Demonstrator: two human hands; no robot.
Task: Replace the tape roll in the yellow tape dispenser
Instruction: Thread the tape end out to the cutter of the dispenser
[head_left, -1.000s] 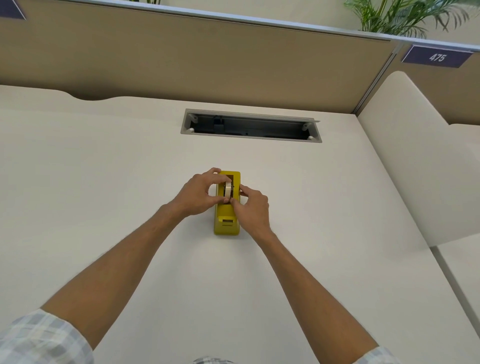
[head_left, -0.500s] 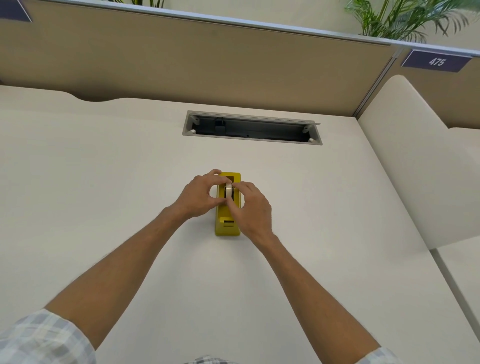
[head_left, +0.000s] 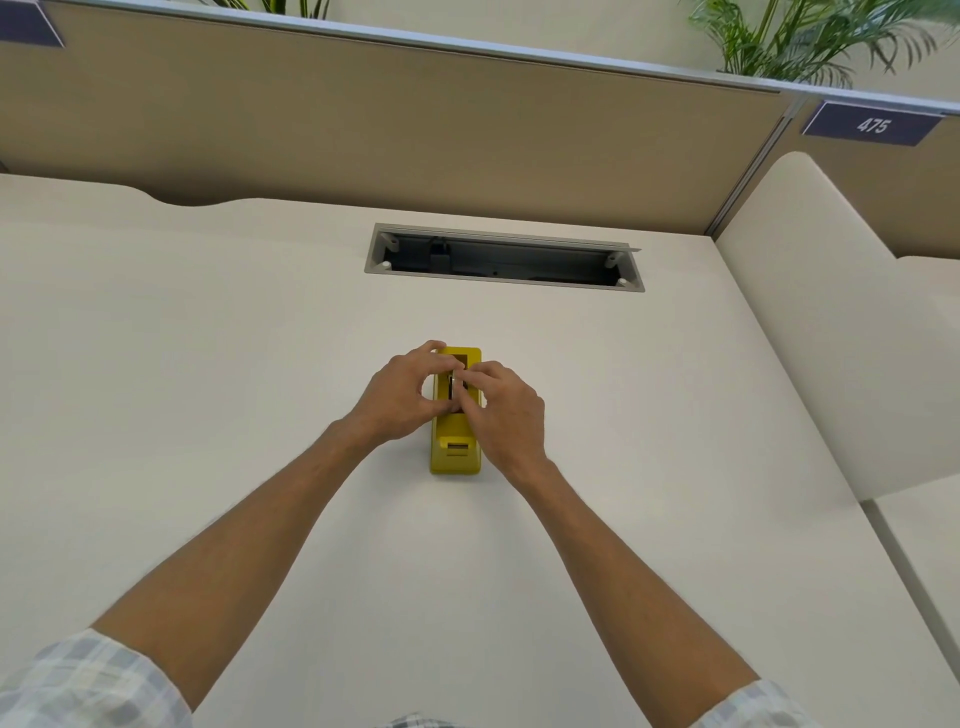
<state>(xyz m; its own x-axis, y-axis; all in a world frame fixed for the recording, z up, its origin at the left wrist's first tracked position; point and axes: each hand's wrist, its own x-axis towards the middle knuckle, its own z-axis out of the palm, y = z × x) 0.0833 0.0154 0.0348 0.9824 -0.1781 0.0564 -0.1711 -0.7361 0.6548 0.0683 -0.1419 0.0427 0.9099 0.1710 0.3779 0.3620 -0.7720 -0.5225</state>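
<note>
Item: two-handed grip at the centre of the frame. The left hand (head_left: 397, 395) is curling its fingers (head_left: 434, 347) over the far left edge of the yellow tape dispenser (head_left: 455, 452), its thumb meeting the tape roll (head_left: 457, 382) from the left. The right hand (head_left: 506, 410) is reaching in from the right, its fingertips pinching the same roll at the top; both hands are thus clamping on the roll, which is showing only as a pale sliver between the fingers. Whether the roll is seated in the dispenser's well or sitting just above it cannot be told, as the fingers are covering that spot. The dispenser is lying lengthwise at the middle of the frame, its open well pointing toward the upper edge and its cutter end pointing toward the lower edge, the cutter end standing uncovered below the hands. It is resting on a cream surface (head_left: 208, 389). Both forearms are running in from the lower corners, each ending in a plaid sleeve (head_left: 78, 686). Above the dispenser, well apart from it, a grey cable slot (head_left: 506, 257) is sitting open in the surface. A tan partition (head_left: 363, 130) is spanning the upper part of the frame; a number plate reading 475 (head_left: 872, 124) is hanging at the upper right, with a green plant (head_left: 810, 41) above it. A cream side panel (head_left: 831, 338) is standing at the right.
</note>
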